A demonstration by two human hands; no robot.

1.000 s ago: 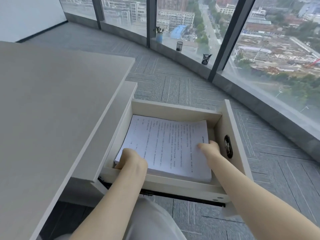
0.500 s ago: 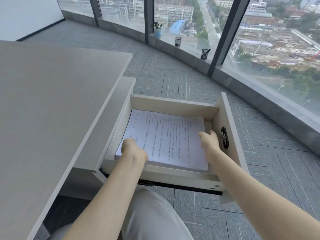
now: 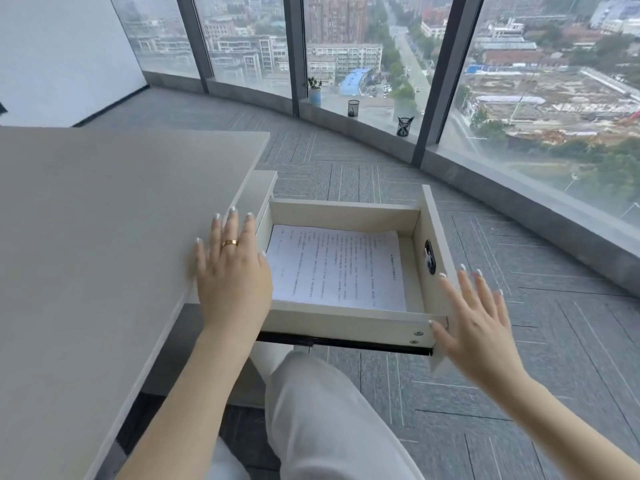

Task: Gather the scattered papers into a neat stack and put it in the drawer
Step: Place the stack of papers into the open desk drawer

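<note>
A neat stack of printed white papers (image 3: 337,266) lies flat inside the pulled-out beige drawer (image 3: 346,323), which sticks out to the right of the desk. My left hand (image 3: 232,268), wearing a gold ring, hovers open with fingers spread over the desk's right edge and the drawer's left side. Beside the drawer's front panel (image 3: 434,244) my right hand (image 3: 474,320) is open with its fingers apart and its thumb near the front corner. Neither hand holds anything.
The grey desk top (image 3: 104,237) fills the left. My knee in light trousers (image 3: 322,403) sits just below the drawer. Grey carpet stretches to a curved window ledge bearing a small plant pot (image 3: 314,93) and two mesh pen cups (image 3: 353,108).
Both hands have let go of the paper stack and lifted out of the drawer: the left went up over the desk edge, the right outside the front panel. The camera tilted up.
</note>
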